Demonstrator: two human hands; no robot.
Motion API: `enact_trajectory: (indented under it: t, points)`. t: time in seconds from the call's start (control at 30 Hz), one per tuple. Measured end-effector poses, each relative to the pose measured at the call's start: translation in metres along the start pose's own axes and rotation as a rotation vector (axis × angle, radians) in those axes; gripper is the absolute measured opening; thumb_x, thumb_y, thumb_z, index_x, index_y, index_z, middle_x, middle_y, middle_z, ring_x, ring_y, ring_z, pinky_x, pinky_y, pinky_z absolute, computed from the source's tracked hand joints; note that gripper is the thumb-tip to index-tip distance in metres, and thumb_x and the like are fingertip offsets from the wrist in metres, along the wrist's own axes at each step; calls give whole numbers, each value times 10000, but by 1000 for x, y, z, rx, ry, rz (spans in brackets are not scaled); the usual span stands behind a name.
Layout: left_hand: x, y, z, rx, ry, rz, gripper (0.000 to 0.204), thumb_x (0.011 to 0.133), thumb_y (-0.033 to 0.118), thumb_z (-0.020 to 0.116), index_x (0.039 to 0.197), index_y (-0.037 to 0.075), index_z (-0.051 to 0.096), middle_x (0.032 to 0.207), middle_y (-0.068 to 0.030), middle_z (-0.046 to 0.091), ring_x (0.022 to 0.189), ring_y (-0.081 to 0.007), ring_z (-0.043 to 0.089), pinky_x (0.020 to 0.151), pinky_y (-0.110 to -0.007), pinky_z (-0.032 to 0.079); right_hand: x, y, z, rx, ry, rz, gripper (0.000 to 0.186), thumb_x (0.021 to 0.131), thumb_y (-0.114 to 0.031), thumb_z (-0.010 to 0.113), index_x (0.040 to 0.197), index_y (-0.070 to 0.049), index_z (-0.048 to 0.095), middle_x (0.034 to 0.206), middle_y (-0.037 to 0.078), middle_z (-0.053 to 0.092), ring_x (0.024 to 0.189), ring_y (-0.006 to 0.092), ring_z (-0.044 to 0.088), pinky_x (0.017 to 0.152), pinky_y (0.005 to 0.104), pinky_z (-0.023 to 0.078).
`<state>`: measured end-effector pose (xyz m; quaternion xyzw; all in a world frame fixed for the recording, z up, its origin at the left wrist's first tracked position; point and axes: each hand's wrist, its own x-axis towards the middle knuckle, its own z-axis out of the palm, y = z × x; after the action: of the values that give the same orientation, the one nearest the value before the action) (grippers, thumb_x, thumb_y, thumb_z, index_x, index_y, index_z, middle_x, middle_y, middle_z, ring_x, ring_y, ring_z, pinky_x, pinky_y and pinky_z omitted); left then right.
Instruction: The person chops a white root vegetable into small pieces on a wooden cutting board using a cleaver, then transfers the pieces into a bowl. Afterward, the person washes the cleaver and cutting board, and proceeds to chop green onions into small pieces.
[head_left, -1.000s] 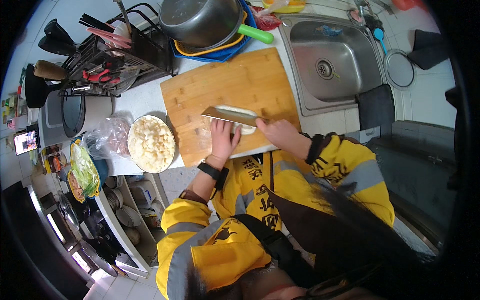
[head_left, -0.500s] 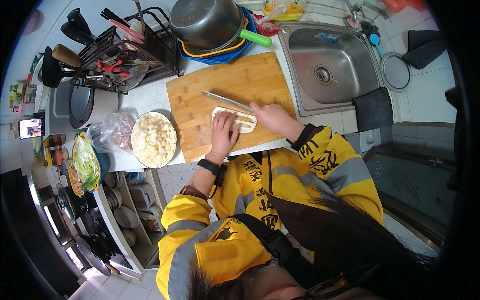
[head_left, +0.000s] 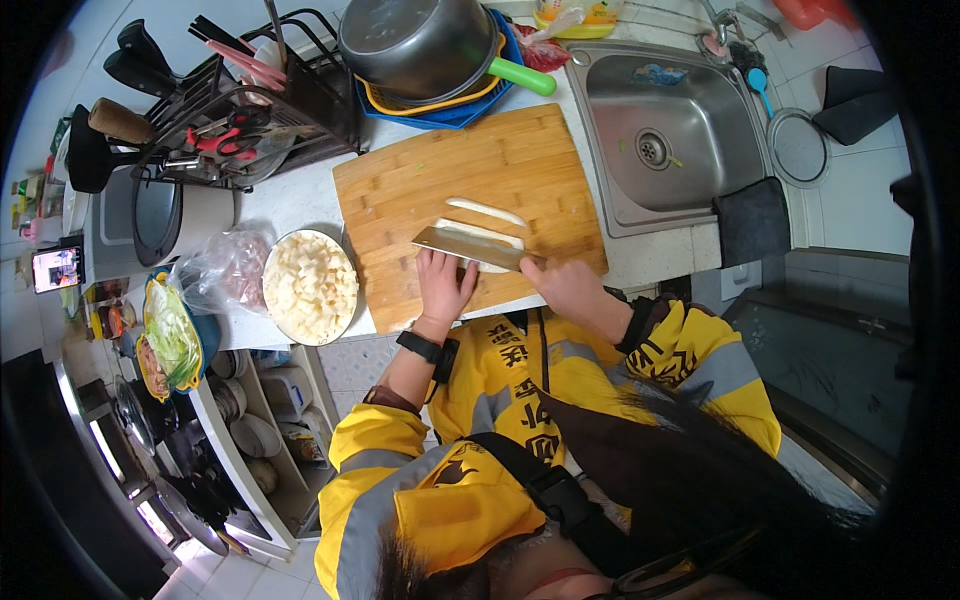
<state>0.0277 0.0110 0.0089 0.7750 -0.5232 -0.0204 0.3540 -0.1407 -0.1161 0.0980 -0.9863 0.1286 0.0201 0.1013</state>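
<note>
My right hand (head_left: pixel 575 292) grips the handle of a cleaver (head_left: pixel 465 244), its broad blade pointing left over the wooden cutting board (head_left: pixel 410 185). Under and beside the blade lies a pale white piece of food (head_left: pixel 485 232), partly covered; I cannot make out its kind. The fingers of my left hand (head_left: pixel 444 290) are bent down on its near side, fingertips partly behind the blade. A thin white strip (head_left: pixel 487 211) rests apart, just beyond the cleaver.
Left of the board stands a bowl (head_left: pixel 318 343) of pale cubes (head_left: pixel 310 285), next to a clear plastic bag (head_left: pixel 235 270). A dark pot (head_left: pixel 410 50) with a green handle sits behind. To the right is a steel sink (head_left: pixel 680 120); a utensil rack (head_left: pixel 320 100) stands back left.
The cleaver has come nearer to me and lies across the white piece, its blade turned more face-up. One strip now lies apart on the far side. My right hand moved nearer and slightly right.
</note>
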Motion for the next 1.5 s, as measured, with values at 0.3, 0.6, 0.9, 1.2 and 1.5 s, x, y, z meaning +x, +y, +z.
enact_trajectory:
  t: [0.3,0.6,0.9,1.2,1.5]
  points:
    - [2,2,-1,-5,-14,11,296,758,191,649,993,28,574,1030,-125,525,1030,-334,434,907,-441,330,18,17,5,62,-144,4,220,777,-77,512,977,-2,458,554,121,575,500,254,607,436,352,476]
    - [1,6,-7,-56,54,53,274,751,162,668,984,46,583,995,-104,540,986,-303,474,857,-403,373,11,27,-2,147,-139,43,273,791,-96,490,1052,-25,454,568,139,584,522,298,606,471,397,480]
    - [-8,4,-5,12,33,-9,203,756,180,671,883,41,595,937,-105,550,956,-314,473,832,-405,377,1,11,-6,71,-27,-85,198,774,-55,494,966,-20,461,552,104,557,480,278,576,414,360,439]
    - [-4,2,-5,42,57,-46,202,761,143,646,911,24,583,922,-126,536,935,-333,466,832,-438,366,24,4,-11,79,-111,-80,189,779,-54,499,956,-3,458,570,119,587,522,266,619,457,341,492]
    - [-6,1,-5,-20,162,-49,225,744,149,684,891,21,571,979,-140,533,979,-349,475,856,-435,382,42,-2,-3,89,-49,-117,163,784,-55,495,930,4,453,570,118,591,537,273,627,472,353,502]
